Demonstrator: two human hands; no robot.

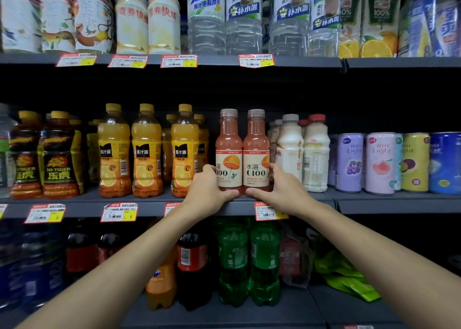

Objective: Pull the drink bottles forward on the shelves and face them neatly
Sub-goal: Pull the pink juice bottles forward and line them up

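- Middle shelf [154, 205], front edge: two pink-orange bottles labelled "水溶 C100" are standing upright side by side, touching, at the shelf lip. Left C100 bottle [228, 151]; right C100 bottle [256, 151]. Both are showing translucent pink caps and cream labels with an orange-slice picture facing outward.
- Left hand [207, 191]: is cupping the left C100 bottle low on its outer side, thumb lying along the base in front, fingers curling behind.
- Right hand [284, 191]: is cupping the right C100 bottle in mirror fashion, thumb at the base, fingers reaching round the far side. Together the hands are bracketing the pair.
- Same shelf, left of the pair: three orange juice bottles [147, 151] marked "美汁源", yellow caps, are standing in front with more behind. Further left, dark bottles [58, 156] are reading "HI-TIGER 乐虎".
- Same shelf, right of the pair: white milky bottles [315, 154] with grey and red caps, then cans [380, 162] marked "RIO Light" in purple, pink and yellow.
- Upper shelf: clear bottles [205, 16] are showing "体质" and "电解质水"; neighbours are reading "补水啦"; pale bottles [163, 21] are reading "营养快线"; cartons [380, 26] are marked "100%" with orange halves.
- Lower shelf: green soda bottles [249, 261], dark cola bottles and one orange bottle are standing behind the forearms.
- Price tags [119, 212], red, white and yellow, are hanging on the shelf edges; one is showing "5", the small print is unreadable.
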